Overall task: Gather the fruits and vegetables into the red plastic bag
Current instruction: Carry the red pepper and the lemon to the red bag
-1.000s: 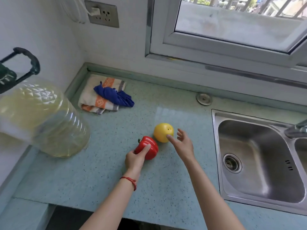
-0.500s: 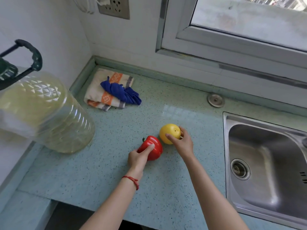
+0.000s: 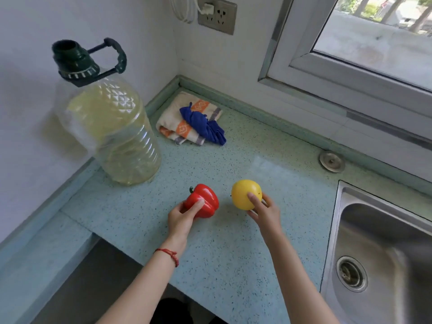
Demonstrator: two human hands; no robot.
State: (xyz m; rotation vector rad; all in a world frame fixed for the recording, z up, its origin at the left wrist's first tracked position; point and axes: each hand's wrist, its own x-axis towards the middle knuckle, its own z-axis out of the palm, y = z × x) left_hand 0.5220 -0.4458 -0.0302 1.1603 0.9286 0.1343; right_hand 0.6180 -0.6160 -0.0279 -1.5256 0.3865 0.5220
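Note:
A red bell pepper (image 3: 205,198) with a green stem is gripped by my left hand (image 3: 181,219), which wears a red string bracelet at the wrist. My right hand (image 3: 265,210) holds a round yellow fruit (image 3: 244,192), thumb on its front. Both are just above or on the pale green speckled countertop (image 3: 233,253), a short gap between them. No red plastic bag is in view.
A large clear oil jug (image 3: 112,127) with a dark green cap stands at the left by the wall. Folded striped and blue cloths (image 3: 194,120) lie in the back corner. A steel sink (image 3: 385,258) is at the right, a round metal cap (image 3: 332,161) behind it.
My right hand has closed around the yellow fruit and drawn it rightward, apart from the pepper. My left hand keeps its grip on the pepper. The camera has shifted right and down.

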